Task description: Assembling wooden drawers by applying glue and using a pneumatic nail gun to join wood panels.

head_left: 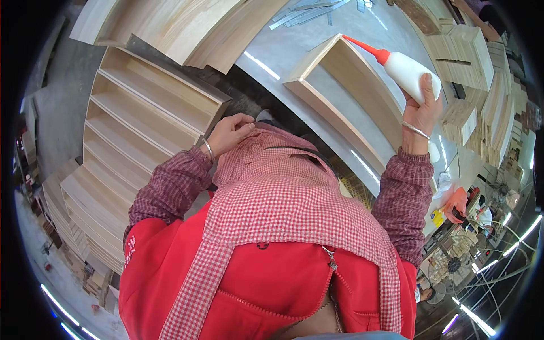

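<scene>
My right hand point(422, 113) is wrapped round a white glue bottle point(409, 72) with a long red nozzle. The nozzle tip meets the upper corner of a pale wooden frame point(347, 116), which rests on the bluish-grey worktable point(258, 48). My left hand point(229, 136) is beside my checked apron point(283, 204), its fingers bent and held together. What lies inside those fingers, if anything, is hidden. Left of that hand is a row of open wooden drawer boxes point(141, 116).
Thin metal strips point(309, 12) lie on the far side of the table. Stacked wooden boards point(462, 54) line its right side. Larger pale panels point(164, 25) stand at upper left. An orange plastic bag point(455, 204) and a floor fan point(455, 263) are at lower right.
</scene>
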The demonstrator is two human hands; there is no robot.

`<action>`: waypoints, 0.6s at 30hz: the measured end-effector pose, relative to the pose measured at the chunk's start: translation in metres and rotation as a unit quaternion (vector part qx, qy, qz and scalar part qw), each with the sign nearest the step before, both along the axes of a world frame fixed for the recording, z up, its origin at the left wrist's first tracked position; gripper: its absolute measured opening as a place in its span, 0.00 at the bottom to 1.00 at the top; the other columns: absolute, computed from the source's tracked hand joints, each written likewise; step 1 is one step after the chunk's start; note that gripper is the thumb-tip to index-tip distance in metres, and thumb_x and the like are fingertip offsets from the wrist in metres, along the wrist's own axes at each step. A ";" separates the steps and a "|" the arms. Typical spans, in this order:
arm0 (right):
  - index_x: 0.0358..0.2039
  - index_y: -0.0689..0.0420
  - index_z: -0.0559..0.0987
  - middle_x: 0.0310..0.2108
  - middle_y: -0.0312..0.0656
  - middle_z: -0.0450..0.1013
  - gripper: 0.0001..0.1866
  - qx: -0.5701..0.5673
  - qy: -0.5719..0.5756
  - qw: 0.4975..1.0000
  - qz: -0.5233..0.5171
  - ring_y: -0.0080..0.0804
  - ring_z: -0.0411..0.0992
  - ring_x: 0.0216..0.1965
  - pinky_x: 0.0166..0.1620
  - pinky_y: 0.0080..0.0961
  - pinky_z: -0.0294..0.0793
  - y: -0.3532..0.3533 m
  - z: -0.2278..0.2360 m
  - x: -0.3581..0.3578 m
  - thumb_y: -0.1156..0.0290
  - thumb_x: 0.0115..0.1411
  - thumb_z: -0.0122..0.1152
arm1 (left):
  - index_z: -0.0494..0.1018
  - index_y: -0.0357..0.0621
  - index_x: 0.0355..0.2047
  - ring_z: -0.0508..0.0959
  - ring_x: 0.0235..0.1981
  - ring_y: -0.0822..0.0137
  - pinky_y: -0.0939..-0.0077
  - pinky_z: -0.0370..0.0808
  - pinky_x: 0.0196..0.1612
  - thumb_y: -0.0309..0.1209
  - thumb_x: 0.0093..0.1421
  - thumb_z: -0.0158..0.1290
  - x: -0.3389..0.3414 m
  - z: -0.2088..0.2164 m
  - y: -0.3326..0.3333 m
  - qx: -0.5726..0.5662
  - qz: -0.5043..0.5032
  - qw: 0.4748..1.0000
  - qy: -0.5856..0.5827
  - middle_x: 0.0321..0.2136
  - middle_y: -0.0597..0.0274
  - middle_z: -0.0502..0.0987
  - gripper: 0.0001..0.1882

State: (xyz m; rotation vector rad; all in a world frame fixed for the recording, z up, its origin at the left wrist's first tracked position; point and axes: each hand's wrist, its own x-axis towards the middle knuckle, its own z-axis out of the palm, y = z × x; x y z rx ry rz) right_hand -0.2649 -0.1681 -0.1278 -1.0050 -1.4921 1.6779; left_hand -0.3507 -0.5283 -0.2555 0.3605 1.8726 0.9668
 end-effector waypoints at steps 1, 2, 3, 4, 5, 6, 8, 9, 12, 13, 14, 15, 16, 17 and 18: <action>0.47 0.70 0.63 0.42 0.54 0.65 0.28 -0.001 0.001 1.000 0.001 0.45 0.70 0.42 0.43 0.32 0.76 0.001 0.000 0.002 0.65 0.52 0.62 | 0.73 0.38 0.41 0.71 0.29 0.71 0.82 0.69 0.34 0.34 0.57 0.50 0.000 0.000 0.001 0.000 -0.001 1.000 -0.002 0.33 0.61 0.75 0.15; 0.47 0.70 0.63 0.42 0.54 0.65 0.28 -0.001 0.002 1.000 -0.001 0.45 0.70 0.42 0.43 0.32 0.76 0.002 0.000 0.003 0.65 0.52 0.62 | 0.73 0.38 0.41 0.71 0.29 0.71 0.82 0.69 0.34 0.34 0.57 0.50 0.000 0.000 0.002 0.000 -0.003 1.000 -0.001 0.33 0.61 0.75 0.15; 0.46 0.69 0.63 0.41 0.53 0.65 0.28 -0.002 0.004 1.000 -0.003 0.44 0.70 0.41 0.43 0.31 0.76 0.003 0.001 0.006 0.65 0.52 0.62 | 0.73 0.38 0.41 0.71 0.29 0.71 0.82 0.69 0.34 0.34 0.57 0.50 0.000 0.001 0.004 -0.003 -0.002 1.000 -0.006 0.33 0.61 0.75 0.15; 0.45 0.68 0.64 0.41 0.52 0.65 0.27 -0.004 0.005 1.000 -0.006 0.43 0.70 0.40 0.42 0.30 0.76 0.004 0.002 0.010 0.65 0.52 0.63 | 0.73 0.38 0.41 0.71 0.29 0.71 0.82 0.69 0.34 0.34 0.57 0.50 0.002 0.002 0.005 -0.006 -0.002 1.000 -0.010 0.33 0.61 0.75 0.15; 0.44 0.67 0.64 0.40 0.51 0.66 0.26 -0.005 0.007 1.000 -0.008 0.42 0.70 0.39 0.41 0.30 0.76 0.005 0.002 0.013 0.65 0.52 0.63 | 0.73 0.38 0.41 0.71 0.29 0.71 0.82 0.69 0.34 0.34 0.57 0.50 0.003 0.002 0.007 -0.009 -0.002 1.000 -0.015 0.33 0.61 0.75 0.15; 0.43 0.66 0.65 0.39 0.50 0.66 0.25 -0.006 0.008 1.000 -0.011 0.41 0.70 0.38 0.40 0.29 0.76 0.007 0.003 0.017 0.65 0.51 0.63 | 0.73 0.39 0.41 0.71 0.29 0.71 0.82 0.69 0.34 0.34 0.57 0.50 0.005 0.002 0.009 -0.012 -0.002 1.000 -0.019 0.33 0.60 0.75 0.15; 0.43 0.66 0.65 0.39 0.50 0.66 0.25 -0.008 0.009 1.000 -0.015 0.41 0.70 0.38 0.40 0.30 0.76 0.011 0.004 0.026 0.66 0.51 0.63 | 0.73 0.39 0.41 0.71 0.29 0.71 0.82 0.69 0.34 0.34 0.57 0.50 0.008 0.003 0.012 -0.011 -0.007 1.000 -0.015 0.33 0.60 0.75 0.15; 0.43 0.66 0.65 0.39 0.50 0.66 0.24 -0.009 0.010 1.000 -0.017 0.40 0.70 0.38 0.41 0.30 0.76 0.014 0.004 0.031 0.66 0.51 0.63 | 0.72 0.39 0.41 0.71 0.29 0.72 0.82 0.69 0.34 0.34 0.57 0.50 0.011 0.002 0.015 -0.009 -0.011 1.000 -0.013 0.33 0.61 0.75 0.15; 0.43 0.66 0.66 0.38 0.50 0.67 0.24 -0.013 0.012 0.999 -0.026 0.40 0.70 0.38 0.41 0.30 0.76 0.023 0.004 0.049 0.66 0.51 0.63 | 0.72 0.39 0.42 0.71 0.29 0.72 0.83 0.69 0.34 0.34 0.57 0.50 0.018 0.003 0.022 -0.006 -0.023 1.000 -0.006 0.33 0.61 0.75 0.15; 0.43 0.66 0.66 0.38 0.49 0.67 0.23 -0.016 0.013 0.999 -0.030 0.39 0.70 0.38 0.41 0.30 0.76 0.026 0.004 0.056 0.66 0.51 0.63 | 0.72 0.39 0.42 0.71 0.29 0.72 0.83 0.69 0.34 0.34 0.57 0.50 0.021 0.004 0.026 -0.008 -0.026 1.000 -0.004 0.33 0.61 0.75 0.15; 0.43 0.65 0.67 0.38 0.49 0.67 0.23 -0.020 0.013 0.999 -0.034 0.39 0.70 0.38 0.40 0.30 0.76 0.029 0.004 0.063 0.67 0.51 0.63 | 0.72 0.39 0.42 0.71 0.29 0.72 0.83 0.69 0.34 0.34 0.57 0.50 0.025 0.006 0.029 -0.010 -0.028 1.000 -0.003 0.33 0.61 0.75 0.15; 0.43 0.65 0.67 0.38 0.48 0.67 0.23 -0.023 0.014 0.999 -0.037 0.38 0.70 0.37 0.40 0.29 0.75 0.032 0.004 0.070 0.67 0.51 0.63 | 0.72 0.39 0.42 0.71 0.29 0.72 0.83 0.69 0.34 0.34 0.57 0.50 0.028 0.007 0.032 -0.011 -0.031 0.999 -0.001 0.32 0.61 0.75 0.15; 0.43 0.65 0.67 0.38 0.48 0.68 0.23 -0.027 0.015 0.999 -0.041 0.38 0.70 0.37 0.40 0.29 0.75 0.036 0.004 0.078 0.67 0.51 0.63 | 0.72 0.38 0.42 0.71 0.29 0.72 0.83 0.69 0.34 0.33 0.57 0.50 0.032 0.008 0.035 -0.013 -0.034 0.999 0.001 0.32 0.61 0.75 0.15; 0.43 0.65 0.67 0.38 0.48 0.68 0.23 -0.027 0.016 0.998 -0.046 0.38 0.70 0.37 0.40 0.29 0.75 0.039 0.003 0.086 0.67 0.51 0.63 | 0.72 0.38 0.42 0.71 0.29 0.72 0.83 0.69 0.34 0.33 0.57 0.50 0.035 0.009 0.039 -0.014 -0.039 0.999 0.002 0.32 0.61 0.75 0.15; 0.43 0.65 0.67 0.37 0.48 0.68 0.23 -0.028 0.015 0.998 -0.053 0.38 0.70 0.37 0.40 0.29 0.75 0.043 0.003 0.094 0.67 0.51 0.63 | 0.72 0.38 0.42 0.71 0.29 0.72 0.83 0.69 0.34 0.33 0.57 0.50 0.037 0.011 0.042 -0.019 -0.040 0.999 0.000 0.32 0.61 0.75 0.15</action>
